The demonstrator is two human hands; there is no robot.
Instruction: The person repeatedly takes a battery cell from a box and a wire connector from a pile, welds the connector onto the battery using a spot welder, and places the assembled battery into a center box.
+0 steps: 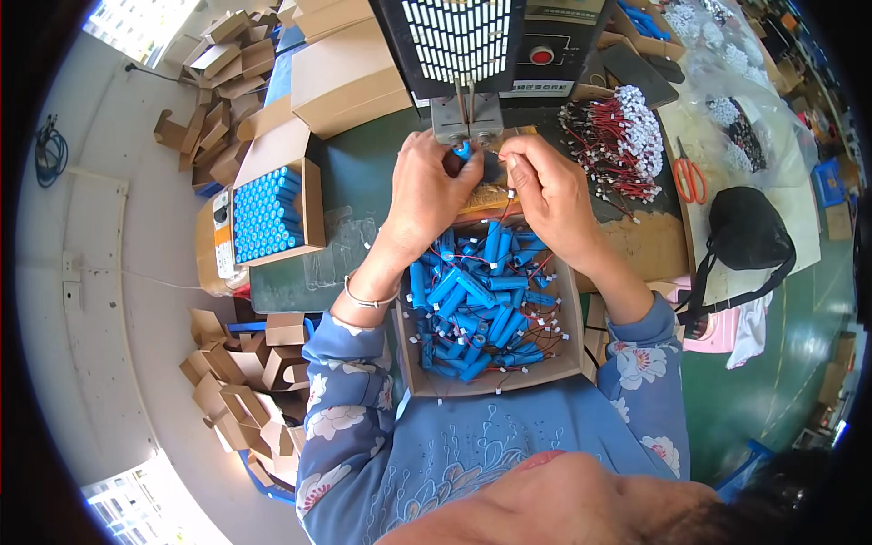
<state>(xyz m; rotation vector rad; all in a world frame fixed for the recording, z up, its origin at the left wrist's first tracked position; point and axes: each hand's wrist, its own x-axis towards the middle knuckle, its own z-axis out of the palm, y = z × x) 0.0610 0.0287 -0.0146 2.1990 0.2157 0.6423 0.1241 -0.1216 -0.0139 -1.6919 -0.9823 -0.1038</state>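
We see our left hand (427, 186) pinching a blue battery (464, 150) beneath the machine's metal pins (465, 107); our right hand (549, 191) pinches a thin wire (497, 155) just beside it. Nearer us, a cardboard box (570, 336) holds many wired blue batteries. Orange scissors (692, 182) lie right.

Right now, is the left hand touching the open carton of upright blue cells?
Apart. The head view shows green tabletop between the left hand and the open carton, which stands off to that hand's left.
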